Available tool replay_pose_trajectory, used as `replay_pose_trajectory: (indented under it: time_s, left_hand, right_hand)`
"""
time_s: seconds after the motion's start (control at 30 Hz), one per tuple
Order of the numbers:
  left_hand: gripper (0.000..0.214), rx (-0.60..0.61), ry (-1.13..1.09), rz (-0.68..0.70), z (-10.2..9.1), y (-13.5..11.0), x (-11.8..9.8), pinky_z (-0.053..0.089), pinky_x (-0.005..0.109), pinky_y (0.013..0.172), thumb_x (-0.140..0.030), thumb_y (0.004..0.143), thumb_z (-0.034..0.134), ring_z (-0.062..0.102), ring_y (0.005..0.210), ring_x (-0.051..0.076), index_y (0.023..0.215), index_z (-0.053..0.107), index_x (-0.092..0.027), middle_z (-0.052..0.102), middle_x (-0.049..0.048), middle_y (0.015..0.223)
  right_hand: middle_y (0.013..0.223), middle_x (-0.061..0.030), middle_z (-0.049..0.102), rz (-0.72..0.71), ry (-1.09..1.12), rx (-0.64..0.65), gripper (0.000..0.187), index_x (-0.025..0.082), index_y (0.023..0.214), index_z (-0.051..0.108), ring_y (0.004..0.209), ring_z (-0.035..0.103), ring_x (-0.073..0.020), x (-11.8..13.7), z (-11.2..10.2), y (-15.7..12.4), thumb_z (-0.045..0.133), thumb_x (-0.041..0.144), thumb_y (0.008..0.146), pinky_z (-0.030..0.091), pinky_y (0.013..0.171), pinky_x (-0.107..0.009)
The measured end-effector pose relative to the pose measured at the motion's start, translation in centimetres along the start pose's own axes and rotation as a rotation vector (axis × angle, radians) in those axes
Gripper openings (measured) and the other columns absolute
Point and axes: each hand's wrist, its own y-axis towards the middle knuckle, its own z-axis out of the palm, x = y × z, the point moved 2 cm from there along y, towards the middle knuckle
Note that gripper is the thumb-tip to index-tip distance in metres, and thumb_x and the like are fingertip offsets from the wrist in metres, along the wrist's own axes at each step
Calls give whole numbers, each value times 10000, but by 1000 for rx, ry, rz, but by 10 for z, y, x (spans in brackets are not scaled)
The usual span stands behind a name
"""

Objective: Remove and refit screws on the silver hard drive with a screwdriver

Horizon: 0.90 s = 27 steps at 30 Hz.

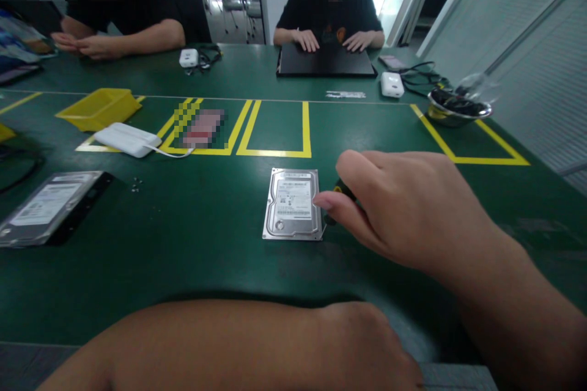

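A silver hard drive [293, 189] with a white label lies flat on the green table [206, 269] in front of me. My right hand [385, 195] is closed around a screwdriver [329, 219] with a dark handle and a bit of yellow. Its thin shaft points down to the drive's near right corner; whether the tip touches a screw is too small to tell. Across the bottom of the view lies my left forearm, with my left hand [367, 342] low at the table's near edge, its fingers hidden.
Left are another hard drive [55, 201] in a dark bracket and several small screws [136, 184]. Beyond are a yellow bin [101, 109], a white power bank [128, 138] cabled to a phone [204, 127], and a metal bowl [458, 111]. Two people sit opposite, one with a closed laptop [325, 61].
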Motion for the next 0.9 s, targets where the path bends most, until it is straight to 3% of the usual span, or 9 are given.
replay_pose_trajectory:
  time_s: [0.3,0.43,0.57,0.73,0.8,0.9]
  left_hand:
    - [183,58,20,-13,-5,-1,-3,443,317,446,-201,899,549,692,753,173,974,711,-241,729,-4,956]
    - [173,10,22,-19,-1,-2,-3,432,320,428,-195,899,551,685,717,170,939,714,-238,729,-11,914]
    - [114,-59,41,-8,5,-2,-3,370,317,377,-214,868,609,669,629,167,888,714,-251,723,-22,851]
    - [113,-44,105,-22,3,-2,-4,372,328,375,-214,879,602,677,651,174,879,712,-238,727,-24,832]
    - [117,-51,125,-19,1,-2,-6,372,330,377,-217,887,597,679,662,176,879,712,-235,721,-22,813]
    - [123,-56,134,-14,-1,-2,-7,339,326,360,-216,885,595,676,649,183,856,713,-236,708,-17,778]
  right_hand:
    - [606,-6,535,15,46,27,463,201,808,525,465,397,-135,1,0,-1,269,525,1018,143,498,-283]
    - [633,-5,546,5,67,-76,466,206,805,510,471,402,-126,-7,-10,-8,267,540,1021,150,511,-286]
    - [676,-29,571,131,-153,-165,433,206,851,519,518,455,-151,-18,-19,-15,326,562,1002,143,529,-289]
    - [707,-52,627,137,-349,-6,284,200,913,544,540,543,-199,-20,1,-5,464,468,963,127,508,-286]
    - [711,-58,650,166,-368,97,230,195,915,559,548,570,-200,-21,14,1,489,410,961,135,500,-290]
    - [751,-85,683,177,-367,153,229,189,923,572,594,626,-226,-21,34,8,473,390,974,147,497,-296]
